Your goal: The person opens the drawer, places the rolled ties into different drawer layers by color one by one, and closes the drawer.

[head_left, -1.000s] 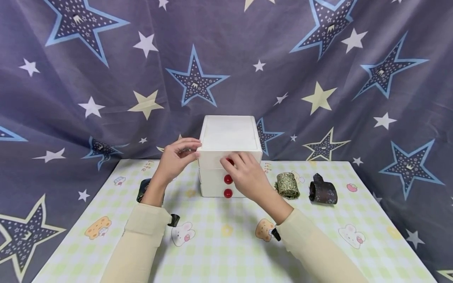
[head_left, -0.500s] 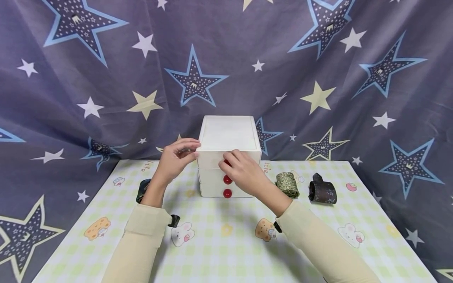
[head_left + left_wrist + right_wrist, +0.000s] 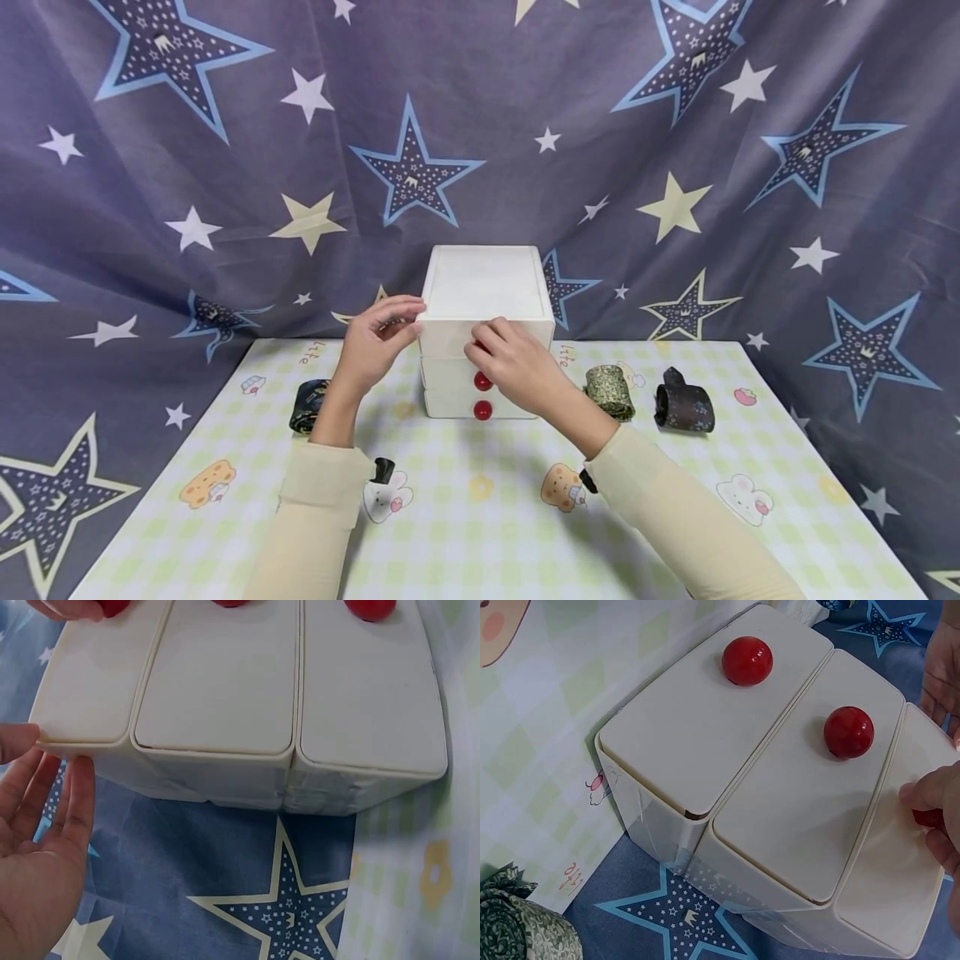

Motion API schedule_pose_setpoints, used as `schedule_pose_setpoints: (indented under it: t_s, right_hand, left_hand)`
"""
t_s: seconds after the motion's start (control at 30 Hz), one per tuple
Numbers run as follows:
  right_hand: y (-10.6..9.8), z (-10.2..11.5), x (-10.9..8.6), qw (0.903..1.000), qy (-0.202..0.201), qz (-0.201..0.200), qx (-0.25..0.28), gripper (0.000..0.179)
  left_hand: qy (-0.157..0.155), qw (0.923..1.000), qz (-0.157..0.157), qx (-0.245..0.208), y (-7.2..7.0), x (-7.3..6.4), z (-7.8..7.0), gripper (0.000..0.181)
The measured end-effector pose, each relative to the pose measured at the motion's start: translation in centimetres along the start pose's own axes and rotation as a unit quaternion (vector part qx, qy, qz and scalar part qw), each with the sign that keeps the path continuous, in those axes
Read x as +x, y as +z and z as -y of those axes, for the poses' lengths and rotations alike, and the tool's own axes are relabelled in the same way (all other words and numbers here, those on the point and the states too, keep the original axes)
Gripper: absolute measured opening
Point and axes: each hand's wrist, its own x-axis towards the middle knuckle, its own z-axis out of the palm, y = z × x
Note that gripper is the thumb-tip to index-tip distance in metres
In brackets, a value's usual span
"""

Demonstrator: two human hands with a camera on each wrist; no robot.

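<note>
A white three-drawer box [image 3: 487,283] with round red knobs stands at the back middle in the head view. My right hand [image 3: 517,367] pinches the top drawer's red knob [image 3: 930,818] between thumb and fingers, which mostly cover it. All three drawer fronts sit flush. My left hand [image 3: 377,337] is at the box's upper left front corner. In the left wrist view, its fairly straight fingers [image 3: 79,799] touch the side wall, with the thumb at the front edge. Below the top knob, the middle knob [image 3: 483,381] and bottom knob [image 3: 483,410] show.
Right of the box lie a green patterned cloth roll [image 3: 609,392] and a dark patterned roll with a tab [image 3: 684,404]. Another dark roll [image 3: 306,406] is partly behind the left forearm. A star-print curtain [image 3: 480,108] hangs behind the checked tablecloth [image 3: 450,533].
My left wrist and forearm have shifted slightly right, baring more of the dark roll. My right fingers have closed further over the top knob, hiding it in the head view. The box has not moved.
</note>
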Motion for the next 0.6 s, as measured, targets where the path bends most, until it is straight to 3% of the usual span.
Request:
schedule_pose_setpoints:
  t_s: [0.37, 0.6]
  right_hand:
    - [0.2, 0.1, 0.2, 0.9999, -0.004, -0.006, 0.012, 0.013]
    - [0.3, 0.0, 0.1, 0.9998, -0.005, -0.009, 0.019, 0.013]
  left_hand:
    - [0.006, 0.9993, -0.027, -0.023, 0.9, -1.1, -1.6, 0.028]
    - [-0.005, 0.9975, -0.053, -0.046, 1.4, -1.3, 0.2, 0.029]
